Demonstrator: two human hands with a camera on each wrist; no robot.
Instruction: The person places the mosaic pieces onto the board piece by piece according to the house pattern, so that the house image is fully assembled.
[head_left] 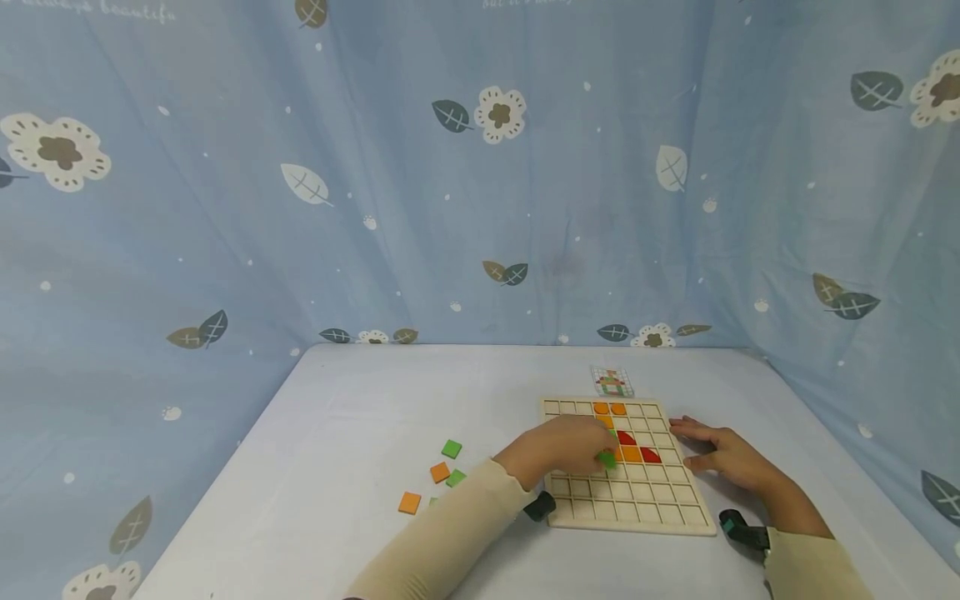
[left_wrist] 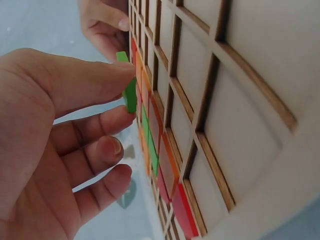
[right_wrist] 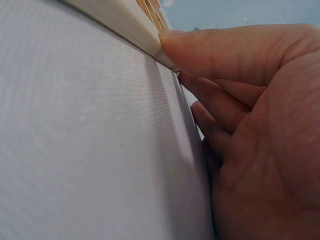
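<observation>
The left hand [head_left: 572, 443] is over the middle of a wooden grid board [head_left: 630, 527]. In the left wrist view, the left hand [left_wrist: 60, 115] pinches a green square tile [left_wrist: 129, 90] between thumb and a fingertip, just off the grid. Orange, red and green pieces lie in cells around it, among them an orange circle [head_left: 618, 409] and a red piece [head_left: 651, 455]. At the board's right edge rests the right hand [head_left: 731, 457]. In the right wrist view the right hand [right_wrist: 250, 100] touches the board's side [right_wrist: 145, 35] with its thumb, fingers relaxed.
Left of the board, loose tiles lie on the white table [head_left: 322, 433], including a green one [head_left: 452, 449] and an orange one [head_left: 409, 502]. Behind the board is a small pattern card [head_left: 612, 382]. A blue patterned curtain [head_left: 420, 217] hangs at the back.
</observation>
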